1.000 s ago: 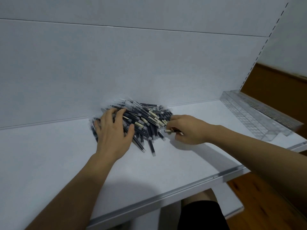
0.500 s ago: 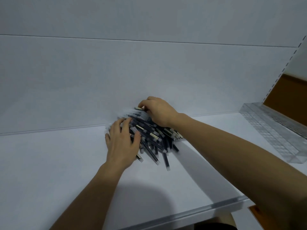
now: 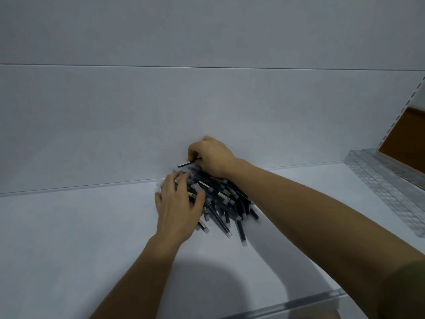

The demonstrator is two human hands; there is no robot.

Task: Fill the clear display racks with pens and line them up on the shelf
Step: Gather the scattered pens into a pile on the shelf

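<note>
At mid-frame my left hand (image 3: 178, 209) lies flat, fingers spread, on the left side of the pen pile (image 3: 226, 200) on the white shelf (image 3: 69, 238). Just above it, my right hand (image 3: 213, 157) pinches one pen (image 3: 186, 163) at the pile's far end. The clear rack (image 3: 388, 189) sits at the right edge, well apart.

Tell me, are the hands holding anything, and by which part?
The right hand pinches one dark pen by its right end, just above the pen pile. The left hand rests spread on that pile, gripping nothing.
</note>
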